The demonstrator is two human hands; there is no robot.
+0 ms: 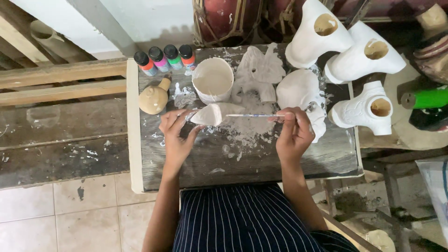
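Bottles [164, 59]: black caps over orange, pink, green, red paint. Figures [343, 43] white. Gourd [153, 98] tan. Bench [242, 158] grey, white-splattered. Apron [242, 219] navy, thin white stripes.

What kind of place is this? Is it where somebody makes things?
Probably a small craft workshop. A paint-splattered wooden table holds small paint bottles, white boot-shaped figures and a cup of white paint.

Left hand [176, 133] fingers curled, pinching; right hand [294, 133] fingers closed, wrists level
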